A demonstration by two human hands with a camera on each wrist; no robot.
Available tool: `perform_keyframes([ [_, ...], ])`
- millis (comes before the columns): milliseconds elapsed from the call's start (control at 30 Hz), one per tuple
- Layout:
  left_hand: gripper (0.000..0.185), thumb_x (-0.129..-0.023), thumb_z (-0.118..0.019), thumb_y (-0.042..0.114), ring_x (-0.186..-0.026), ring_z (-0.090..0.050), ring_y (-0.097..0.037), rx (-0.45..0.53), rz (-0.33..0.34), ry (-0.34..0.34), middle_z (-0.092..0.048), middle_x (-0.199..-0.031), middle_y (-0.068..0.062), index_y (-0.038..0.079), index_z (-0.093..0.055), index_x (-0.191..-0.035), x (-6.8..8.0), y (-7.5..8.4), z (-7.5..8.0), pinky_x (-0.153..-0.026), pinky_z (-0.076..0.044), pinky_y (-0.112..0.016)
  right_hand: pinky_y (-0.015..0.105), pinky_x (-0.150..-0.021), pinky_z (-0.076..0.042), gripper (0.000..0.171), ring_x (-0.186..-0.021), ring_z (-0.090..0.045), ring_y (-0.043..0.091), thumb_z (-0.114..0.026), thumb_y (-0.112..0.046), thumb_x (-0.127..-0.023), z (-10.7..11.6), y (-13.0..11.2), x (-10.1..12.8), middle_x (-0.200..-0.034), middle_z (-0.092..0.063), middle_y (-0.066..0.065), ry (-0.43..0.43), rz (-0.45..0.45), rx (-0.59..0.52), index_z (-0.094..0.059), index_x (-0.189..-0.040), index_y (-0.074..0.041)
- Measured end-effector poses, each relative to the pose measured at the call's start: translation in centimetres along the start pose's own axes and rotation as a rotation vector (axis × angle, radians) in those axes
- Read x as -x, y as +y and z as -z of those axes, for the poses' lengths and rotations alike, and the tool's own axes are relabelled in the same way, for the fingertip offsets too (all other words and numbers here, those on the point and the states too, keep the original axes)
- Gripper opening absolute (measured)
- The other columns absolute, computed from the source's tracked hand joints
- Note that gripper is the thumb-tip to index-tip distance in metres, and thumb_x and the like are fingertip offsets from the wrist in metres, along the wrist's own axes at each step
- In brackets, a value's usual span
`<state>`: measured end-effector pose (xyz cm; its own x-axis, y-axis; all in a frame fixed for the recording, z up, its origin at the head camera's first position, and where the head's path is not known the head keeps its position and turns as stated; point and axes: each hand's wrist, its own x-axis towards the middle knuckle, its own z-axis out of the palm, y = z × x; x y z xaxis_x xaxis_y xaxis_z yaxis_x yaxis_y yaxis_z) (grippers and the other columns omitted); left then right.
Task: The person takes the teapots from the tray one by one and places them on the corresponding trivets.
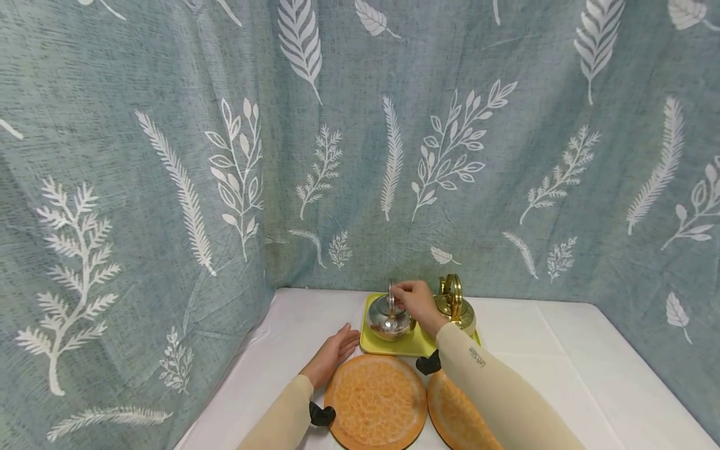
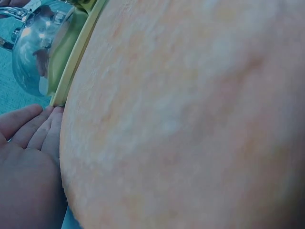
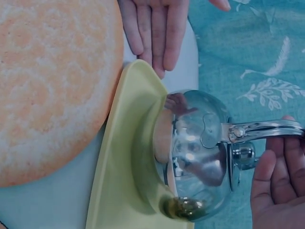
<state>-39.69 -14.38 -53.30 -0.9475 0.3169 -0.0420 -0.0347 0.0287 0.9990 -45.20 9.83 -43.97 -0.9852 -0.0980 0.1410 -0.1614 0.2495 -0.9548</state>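
Observation:
A shiny silver kettle (image 1: 388, 320) stands at the left end of a yellow-green tray (image 1: 368, 345). My right hand (image 1: 416, 303) grips its raised handle (image 3: 267, 130) from the right, fingers bent about the metal. Beside it on the same tray is a gold-coloured kettle (image 1: 464, 315), partly hidden behind my right wrist. My left hand (image 1: 336, 350) lies on its edge on the table, fingers straight, the tips at the tray's near left corner. In the left wrist view, those fingertips (image 2: 45, 117) meet the tray rim.
Two round mats with a bread-like print lie in front of the tray, the left mat (image 1: 375, 403) whole and the right mat (image 1: 457, 412) partly under my right forearm. A white cloth covers the table (image 1: 534, 350). Blue-green leaf-patterned curtains (image 1: 349, 156) hang behind and at both sides.

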Motion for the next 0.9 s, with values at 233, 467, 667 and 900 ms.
perform_keyframes([
  [233, 0.096, -0.114, -0.035, 0.066, -0.159, -0.027, -0.046, -0.005, 0.003, -0.011, -0.031, -0.169, -0.033, -0.017, -0.031, -0.162, 0.23, -0.17, 0.07, -0.133, -0.026, -0.049, 0.038, -0.079, -0.067, 0.029, -0.090, -0.071, 0.022, -0.067, -0.017, -0.111, -0.08, 0.24, 0.17, -0.103, -0.075, 0.011, 0.004, 0.006, -0.017, -0.076, -0.125, 0.007],
  [467, 0.097, -0.113, -0.032, 0.068, -0.159, -0.028, -0.045, -0.014, -0.012, -0.023, -0.031, -0.169, -0.033, -0.016, -0.031, -0.162, 0.24, -0.31, 0.17, -0.133, -0.027, -0.050, 0.039, -0.082, -0.067, 0.025, -0.090, -0.071, 0.021, -0.067, -0.016, -0.111, -0.19, 0.45, 0.11, -0.103, -0.075, 0.011, 0.015, 0.003, -0.037, -0.077, -0.122, 0.004],
  [667, 0.098, -0.113, -0.031, 0.068, -0.159, -0.028, -0.046, -0.026, -0.032, -0.033, -0.032, -0.169, -0.033, -0.017, -0.031, -0.162, 0.36, -0.59, 0.33, -0.132, -0.028, -0.051, 0.037, -0.078, -0.066, 0.028, -0.087, -0.069, 0.020, -0.066, -0.015, -0.111, -0.26, 0.36, 0.15, -0.101, -0.074, 0.011, 0.021, 0.002, -0.031, -0.075, -0.124, 0.008],
  [900, 0.098, -0.113, -0.029, 0.068, -0.159, -0.028, -0.045, -0.011, -0.034, -0.036, -0.031, -0.169, -0.033, -0.017, -0.030, -0.162, 0.22, -0.59, 0.36, -0.133, -0.027, -0.050, 0.037, -0.078, -0.066, 0.024, -0.087, -0.070, 0.020, -0.066, -0.015, -0.111, -0.21, 0.16, 0.22, -0.099, -0.074, 0.011, 0.029, -0.010, -0.042, -0.078, -0.120, 0.004],
])
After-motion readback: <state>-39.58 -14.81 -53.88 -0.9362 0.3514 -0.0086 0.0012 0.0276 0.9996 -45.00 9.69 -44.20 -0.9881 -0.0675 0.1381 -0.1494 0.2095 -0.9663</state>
